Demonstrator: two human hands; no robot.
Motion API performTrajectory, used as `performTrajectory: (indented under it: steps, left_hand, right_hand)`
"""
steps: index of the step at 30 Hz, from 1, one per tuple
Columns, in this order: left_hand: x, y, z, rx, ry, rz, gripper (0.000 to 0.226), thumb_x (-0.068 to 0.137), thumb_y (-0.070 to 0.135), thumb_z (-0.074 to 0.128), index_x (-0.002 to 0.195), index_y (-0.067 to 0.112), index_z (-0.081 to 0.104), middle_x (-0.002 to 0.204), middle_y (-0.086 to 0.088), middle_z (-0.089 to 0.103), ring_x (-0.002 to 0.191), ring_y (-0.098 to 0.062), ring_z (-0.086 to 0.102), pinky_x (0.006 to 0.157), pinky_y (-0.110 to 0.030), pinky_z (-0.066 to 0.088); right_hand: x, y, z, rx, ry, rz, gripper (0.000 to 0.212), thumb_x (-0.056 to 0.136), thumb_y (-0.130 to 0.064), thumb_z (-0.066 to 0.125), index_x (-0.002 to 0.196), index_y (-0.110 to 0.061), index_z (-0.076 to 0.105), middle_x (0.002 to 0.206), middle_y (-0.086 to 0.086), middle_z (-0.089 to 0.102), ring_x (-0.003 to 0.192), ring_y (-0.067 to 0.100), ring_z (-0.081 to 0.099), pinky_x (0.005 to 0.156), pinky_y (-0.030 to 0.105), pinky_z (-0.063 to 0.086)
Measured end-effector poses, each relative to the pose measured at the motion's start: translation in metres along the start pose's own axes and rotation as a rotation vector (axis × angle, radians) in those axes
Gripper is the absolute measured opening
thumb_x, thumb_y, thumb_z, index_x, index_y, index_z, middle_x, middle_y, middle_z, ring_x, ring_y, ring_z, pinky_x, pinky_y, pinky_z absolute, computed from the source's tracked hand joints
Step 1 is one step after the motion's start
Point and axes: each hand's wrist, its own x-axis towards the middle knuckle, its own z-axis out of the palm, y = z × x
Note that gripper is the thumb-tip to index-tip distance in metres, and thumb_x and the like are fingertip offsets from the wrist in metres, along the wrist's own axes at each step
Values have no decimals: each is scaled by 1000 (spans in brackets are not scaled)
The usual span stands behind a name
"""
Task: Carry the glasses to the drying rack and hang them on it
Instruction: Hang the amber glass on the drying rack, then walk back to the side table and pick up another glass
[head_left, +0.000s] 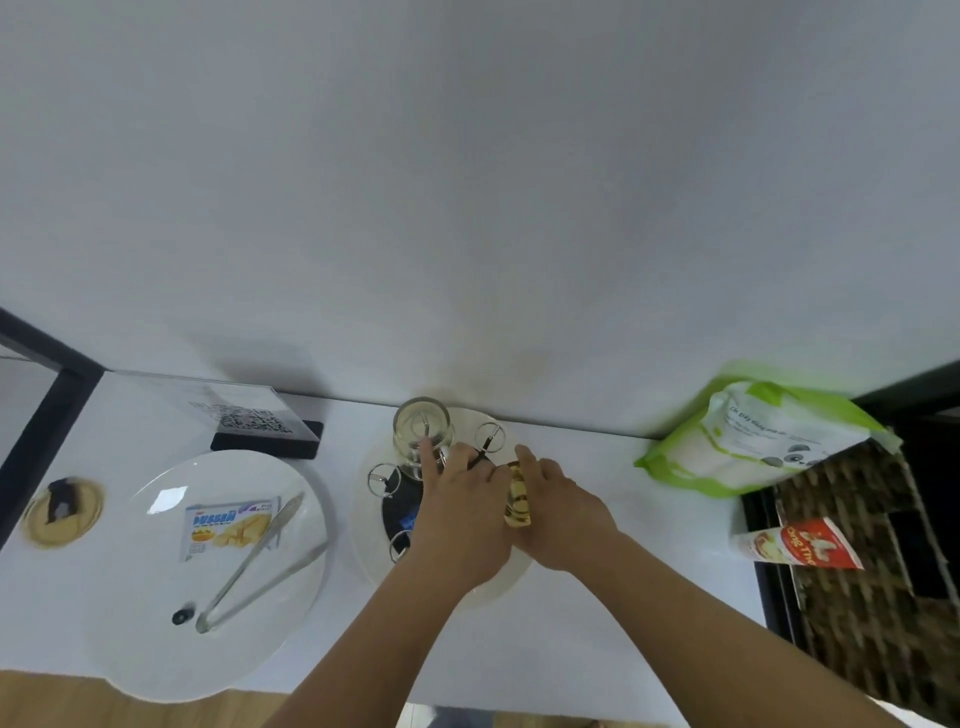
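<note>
The drying rack (488, 435), a metal stand with ringed arms on a round white base, sits at the back middle of the white table. One clear glass (422, 434) hangs upside down on its far left arm. My left hand (460, 512) reaches over the rack, index finger touching that clear glass. My right hand (558, 506) grips a yellow-tinted glass (518, 500) lying sideways between both hands, over the rack's right side. The rack's centre is hidden by my hands.
A white plate (156, 597) at the left holds a biscuit packet (228, 525) and metal tongs (260, 561). Behind it stands a QR-code sign (254, 423). A green-and-white bag (763, 436) and a wicker basket (857, 561) are at the right. A small tan lid (62, 512) lies far left.
</note>
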Motion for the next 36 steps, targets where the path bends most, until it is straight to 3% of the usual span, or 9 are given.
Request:
performTrajectory:
  steps: [5, 10, 17, 22, 25, 31, 33, 36]
  left_hand:
    - [3, 1, -5, -1, -24, -12, 47, 85, 38, 54, 130, 23, 50, 136, 3, 53, 136, -26, 31, 113, -68, -1]
    - [0, 14, -18, -16, -49, -57, 55, 91, 36, 47, 143, 26, 33, 160, -4, 21, 148, -32, 9, 113, -69, -2]
    - [-27, 64, -46, -10, 26, -33, 64, 94, 45, 44, 151, 30, 19, 165, -2, 4, 151, -29, -6, 114, -66, -5]
    - [-55, 129, -71, 36, 75, 90, 69, 95, 50, 41, 153, 30, 11, 166, 1, -5, 151, -27, -13, 115, -63, -9]
    - [-81, 181, -84, 51, 46, 209, 68, 96, 50, 41, 153, 31, 10, 166, 2, 3, 152, -23, -4, 118, -57, -6]
    - [-140, 302, -81, 75, -148, 529, 60, 92, 49, 46, 147, 38, 25, 153, 11, 39, 139, -16, 36, 120, -47, 17]
    - [-159, 351, -74, 98, -152, 644, 55, 92, 51, 46, 144, 38, 33, 147, 12, 46, 130, -16, 45, 112, -42, 31]
    - [-185, 433, -58, 98, -145, 798, 39, 91, 52, 49, 123, 30, 53, 126, 6, 62, 110, -15, 58, 94, -33, 47]
  right_hand:
    - [-22, 5, -16, -8, 79, -34, 97, 85, -52, 62, 153, -25, -2, 157, 9, 20, 128, 30, 43, 87, 41, 47]
    - [-46, 22, -47, -30, 150, -27, 89, 92, -44, 56, 153, -27, -7, 163, 6, 7, 140, 26, 29, 96, 43, 45]
    - [-113, 62, -68, 1, 323, -33, 86, 92, -43, 55, 153, -29, -4, 164, 3, 4, 145, 23, 20, 100, 39, 41]
    - [-177, 93, -79, 69, 457, -24, 81, 93, -45, 54, 153, -33, 1, 164, 2, 5, 146, 22, 20, 101, 39, 40]
    - [-232, 119, -80, 120, 573, -13, 75, 93, -47, 52, 152, -33, 8, 163, 0, 10, 144, 22, 23, 102, 39, 38]
    - [-364, 189, -60, 251, 834, 38, 59, 93, -38, 56, 145, -30, 31, 154, -4, 33, 136, 19, 35, 98, 40, 44]
    - [-411, 217, -48, 297, 890, 93, 51, 93, -36, 56, 140, -29, 38, 145, -5, 44, 127, 19, 45, 90, 39, 48]
    - [-487, 259, -19, 305, 960, 199, 48, 94, -36, 56, 139, -26, 44, 138, -4, 54, 118, 20, 53, 82, 39, 52]
